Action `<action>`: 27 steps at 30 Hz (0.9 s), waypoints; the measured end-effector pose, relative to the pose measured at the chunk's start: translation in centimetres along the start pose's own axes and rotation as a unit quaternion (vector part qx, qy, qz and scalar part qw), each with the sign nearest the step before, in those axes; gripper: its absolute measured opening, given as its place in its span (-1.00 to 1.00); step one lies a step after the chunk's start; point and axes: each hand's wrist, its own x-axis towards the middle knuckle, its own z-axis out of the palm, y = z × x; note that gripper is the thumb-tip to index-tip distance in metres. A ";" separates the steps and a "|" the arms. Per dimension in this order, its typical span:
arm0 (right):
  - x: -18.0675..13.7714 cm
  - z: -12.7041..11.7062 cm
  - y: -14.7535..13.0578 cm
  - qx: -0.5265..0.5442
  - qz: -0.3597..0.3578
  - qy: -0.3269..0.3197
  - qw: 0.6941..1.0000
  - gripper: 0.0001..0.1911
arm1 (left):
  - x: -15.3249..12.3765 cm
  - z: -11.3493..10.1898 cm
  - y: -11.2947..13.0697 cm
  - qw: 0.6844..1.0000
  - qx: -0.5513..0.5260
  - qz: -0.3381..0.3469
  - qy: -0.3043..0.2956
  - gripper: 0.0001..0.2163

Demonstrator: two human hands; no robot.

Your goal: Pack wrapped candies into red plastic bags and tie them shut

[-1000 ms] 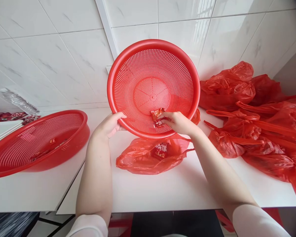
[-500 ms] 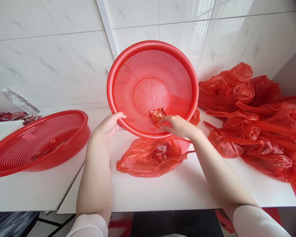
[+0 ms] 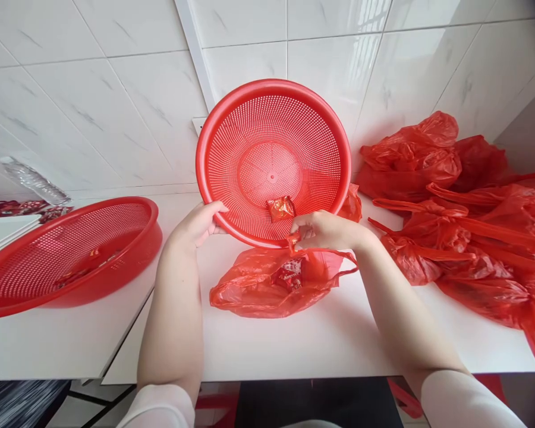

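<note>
My left hand grips the lower left rim of a round red perforated basket, which is tilted up toward me against the tiled wall. A red wrapped candy lies loose inside the basket near its lower rim. Just below that rim, my right hand pinches the top edge of a red plastic bag. The bag lies on the white table and holds another red wrapped candy.
A second red basket with a few red items sits at the left on an adjoining white table. A heap of red plastic bags covers the right side. A clear plastic bottle lies at the far left by the wall.
My right hand let go of the candy, which now rests in the basket. The hand dropped below the rim and took the bag's edge. The basket tilted back slightly.
</note>
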 end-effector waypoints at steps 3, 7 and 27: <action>-0.2 0.1 -0.3 0.029 -0.025 -0.070 0.997 -0.81 | 0.0 -0.1 -0.1 1.000 0.003 -0.002 0.012 -0.72; 0.0 0.2 -0.3 0.022 -0.057 -0.033 0.998 -0.80 | -0.1 -0.2 0.0 1.000 0.004 0.004 0.008 -0.72; 2.6 2.7 1.6 -0.140 0.092 0.230 0.959 -0.54 | -0.6 0.2 0.3 0.999 -0.010 0.011 -0.043 -0.72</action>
